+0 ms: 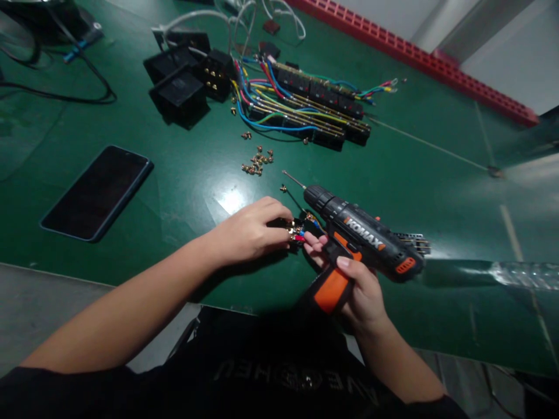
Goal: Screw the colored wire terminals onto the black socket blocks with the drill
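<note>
My right hand (362,291) is wrapped around the orange and black grip of a cordless drill (362,230). The drill's long thin bit points to the upper left, above the table. My left hand (257,230) has its fingers and thumb curled on the end of a black terminal strip (297,230) with brass contacts and red and blue wire ends. The drill covers the middle of this strip; its far end shows to the right. Fingertips of my right hand reach close to the wire ends. A loose brass screw (283,188) lies near the bit.
Several brass screws (257,163) are scattered ahead of my hands. Beyond them are wired black strips (305,105) and black plastic housings (181,93). A phone (98,192) lies at the left on the green table (192,174). A red perforated rail (406,52) runs along the back.
</note>
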The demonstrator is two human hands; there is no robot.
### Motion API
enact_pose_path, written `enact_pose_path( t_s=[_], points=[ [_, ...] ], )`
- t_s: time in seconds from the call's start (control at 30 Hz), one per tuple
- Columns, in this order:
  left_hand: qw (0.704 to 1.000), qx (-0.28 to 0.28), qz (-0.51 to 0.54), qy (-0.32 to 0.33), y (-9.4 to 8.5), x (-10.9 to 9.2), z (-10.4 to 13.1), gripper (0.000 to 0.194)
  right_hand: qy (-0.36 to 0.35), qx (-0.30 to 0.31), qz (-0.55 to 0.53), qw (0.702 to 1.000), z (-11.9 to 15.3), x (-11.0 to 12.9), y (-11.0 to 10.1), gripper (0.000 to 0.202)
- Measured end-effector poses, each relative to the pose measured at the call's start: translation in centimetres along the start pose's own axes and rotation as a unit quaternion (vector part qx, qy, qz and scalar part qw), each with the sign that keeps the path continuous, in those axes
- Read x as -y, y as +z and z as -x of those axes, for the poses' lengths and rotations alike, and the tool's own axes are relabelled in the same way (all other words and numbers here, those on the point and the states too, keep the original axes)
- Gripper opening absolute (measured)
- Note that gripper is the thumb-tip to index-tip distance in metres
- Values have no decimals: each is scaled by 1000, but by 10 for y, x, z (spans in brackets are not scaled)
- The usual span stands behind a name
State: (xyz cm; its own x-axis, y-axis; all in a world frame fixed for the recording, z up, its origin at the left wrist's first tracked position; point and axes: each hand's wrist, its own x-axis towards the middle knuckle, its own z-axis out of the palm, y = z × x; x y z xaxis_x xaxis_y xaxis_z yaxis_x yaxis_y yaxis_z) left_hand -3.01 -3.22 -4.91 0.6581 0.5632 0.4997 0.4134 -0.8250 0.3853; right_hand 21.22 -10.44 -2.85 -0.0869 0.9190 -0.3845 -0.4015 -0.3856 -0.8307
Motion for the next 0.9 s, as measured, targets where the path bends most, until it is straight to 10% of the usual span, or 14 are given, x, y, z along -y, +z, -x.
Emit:
enact_pose_path(
  t_s=[0.6, 0.9],
  points=[
    [982, -26, 106, -155, 5, -8, 1, 34, 15, 21, -28, 999, -7, 13, -4, 31],
    [966, -52, 147, -208, 13, -11, 2, 43, 14, 68, 182, 981, 17, 94, -76, 38]
  ],
)
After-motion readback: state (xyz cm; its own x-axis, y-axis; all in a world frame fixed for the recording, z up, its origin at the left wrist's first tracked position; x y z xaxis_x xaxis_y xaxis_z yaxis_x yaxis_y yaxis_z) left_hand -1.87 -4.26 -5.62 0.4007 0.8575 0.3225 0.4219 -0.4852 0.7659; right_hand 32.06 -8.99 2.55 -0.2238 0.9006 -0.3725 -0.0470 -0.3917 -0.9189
